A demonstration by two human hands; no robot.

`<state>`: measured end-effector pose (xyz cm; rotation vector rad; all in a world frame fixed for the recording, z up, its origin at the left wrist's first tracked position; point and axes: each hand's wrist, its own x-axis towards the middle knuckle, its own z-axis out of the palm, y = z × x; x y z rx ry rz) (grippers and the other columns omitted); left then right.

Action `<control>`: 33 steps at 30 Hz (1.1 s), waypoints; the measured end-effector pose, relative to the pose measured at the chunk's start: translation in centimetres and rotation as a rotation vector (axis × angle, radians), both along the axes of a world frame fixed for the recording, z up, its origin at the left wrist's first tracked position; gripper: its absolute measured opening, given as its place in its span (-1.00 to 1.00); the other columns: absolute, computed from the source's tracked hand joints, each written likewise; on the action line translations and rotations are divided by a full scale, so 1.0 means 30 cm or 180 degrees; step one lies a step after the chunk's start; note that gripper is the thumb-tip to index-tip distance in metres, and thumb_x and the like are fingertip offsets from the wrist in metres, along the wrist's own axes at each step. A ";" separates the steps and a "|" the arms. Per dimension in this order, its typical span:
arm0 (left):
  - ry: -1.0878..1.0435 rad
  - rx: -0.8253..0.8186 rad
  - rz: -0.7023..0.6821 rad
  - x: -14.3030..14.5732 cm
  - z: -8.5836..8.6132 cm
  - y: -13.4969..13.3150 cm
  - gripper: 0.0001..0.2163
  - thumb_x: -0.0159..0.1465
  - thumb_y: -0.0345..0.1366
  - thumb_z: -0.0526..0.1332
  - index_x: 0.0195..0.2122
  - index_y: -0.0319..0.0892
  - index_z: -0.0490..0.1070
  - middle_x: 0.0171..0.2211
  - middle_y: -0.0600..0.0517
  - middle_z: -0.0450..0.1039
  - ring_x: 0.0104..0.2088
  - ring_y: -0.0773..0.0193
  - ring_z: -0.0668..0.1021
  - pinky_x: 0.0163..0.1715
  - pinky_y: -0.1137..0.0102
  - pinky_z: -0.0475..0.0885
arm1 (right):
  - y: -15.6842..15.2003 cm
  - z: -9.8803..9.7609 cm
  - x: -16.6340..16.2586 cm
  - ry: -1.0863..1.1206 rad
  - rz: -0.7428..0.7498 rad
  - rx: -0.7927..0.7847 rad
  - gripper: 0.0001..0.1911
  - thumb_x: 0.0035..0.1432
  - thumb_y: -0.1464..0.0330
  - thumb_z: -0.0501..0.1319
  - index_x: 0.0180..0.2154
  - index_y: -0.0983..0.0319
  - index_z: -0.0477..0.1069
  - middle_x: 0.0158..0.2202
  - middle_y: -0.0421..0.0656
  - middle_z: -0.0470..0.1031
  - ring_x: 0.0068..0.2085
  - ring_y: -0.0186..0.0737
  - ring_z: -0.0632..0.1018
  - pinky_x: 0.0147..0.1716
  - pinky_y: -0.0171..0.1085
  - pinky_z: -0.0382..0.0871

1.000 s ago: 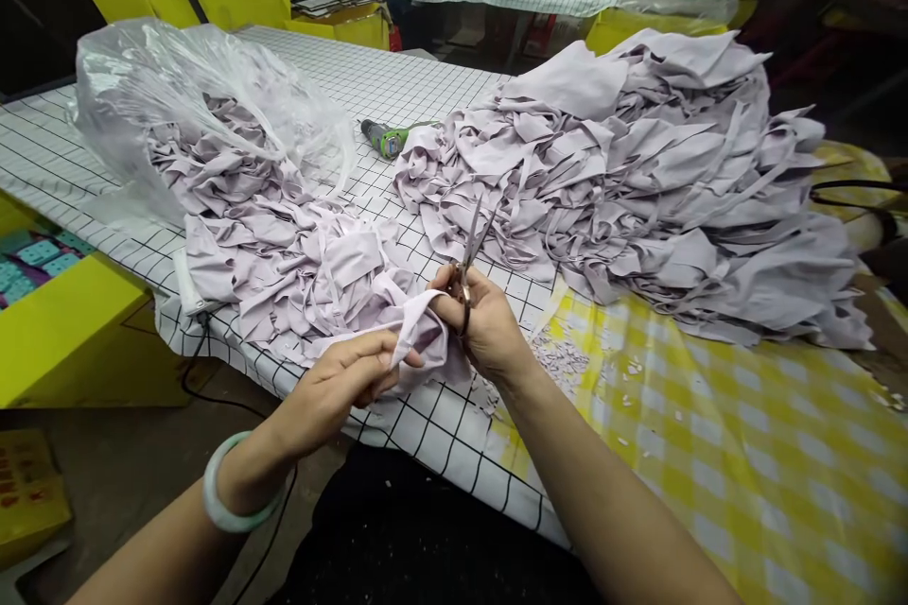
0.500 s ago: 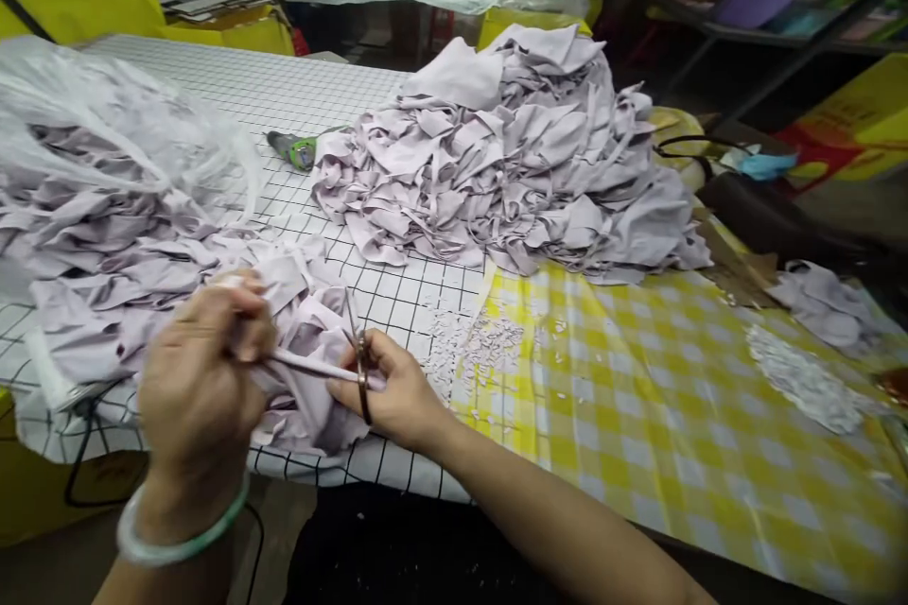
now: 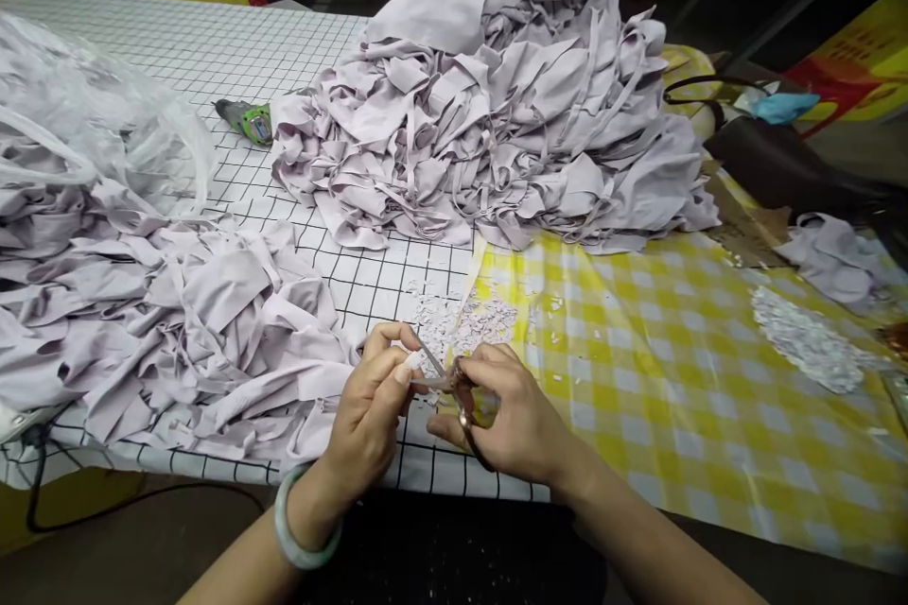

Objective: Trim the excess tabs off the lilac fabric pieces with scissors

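My right hand (image 3: 511, 411) grips a pair of scissors (image 3: 468, 425) by the handles, with the blades apart and pointing left. My left hand (image 3: 373, 411) pinches a small pale lilac piece of fabric (image 3: 413, 361) right at the blades. Most of that piece is hidden by the fingers. Just beyond both hands, tiny fabric clippings (image 3: 475, 321) lie scattered where the gridded cloth meets the yellow checked one. A heap of lilac fabric pieces (image 3: 219, 302) spreads to the left of my left hand.
A larger heap of lilac fabric (image 3: 497, 123) rises at the back. A green and grey tool (image 3: 248, 121) lies beside it. Clear plastic (image 3: 120, 123) covers part of the left heap. On the yellow checked cloth (image 3: 659, 378), a pile of pale scraps (image 3: 809, 340) sits at right.
Both hands have moved right, away from the left heap, and come together. The fabric strip stretched between them no longer shows. My view has tilted down.
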<state>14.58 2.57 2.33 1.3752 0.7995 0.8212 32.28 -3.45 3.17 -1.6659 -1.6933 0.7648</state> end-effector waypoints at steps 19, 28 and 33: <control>0.0124 0.0388 -0.0154 0.011 -0.017 0.003 -0.67 0.48 -0.17 0.01 -0.39 -0.16 0.38 -0.15 -0.10 0.26 -0.03 0.06 0.36 -0.14 0.25 0.41 | 0.000 -0.024 0.000 -0.0006 0.0031 0.0062 -0.47 0.04 0.02 0.38 -0.63 0.21 0.23 -0.63 -0.27 0.30 -0.52 -0.34 0.31 -0.38 -0.26 0.16; 0.0052 0.0326 -0.0215 0.009 -0.033 -0.001 -0.69 0.48 -0.19 0.01 -0.37 -0.15 0.38 -0.13 -0.12 0.28 0.01 0.03 0.35 -0.12 0.24 0.40 | 0.003 -0.030 -0.012 0.0099 -0.0009 0.0051 -0.49 0.05 0.02 0.39 -0.63 0.20 0.26 -0.65 -0.28 0.28 -0.53 -0.33 0.30 -0.38 -0.26 0.16; -0.0012 0.0278 -0.0257 0.008 -0.036 -0.005 -0.71 0.48 -0.22 0.02 -0.35 -0.16 0.39 -0.09 -0.11 0.25 -0.01 0.07 0.36 -0.08 0.25 0.38 | -0.002 -0.034 -0.012 0.0175 -0.0002 0.0039 -0.47 0.07 0.02 0.38 -0.64 0.21 0.25 -0.66 -0.28 0.28 -0.55 -0.35 0.29 -0.39 -0.26 0.16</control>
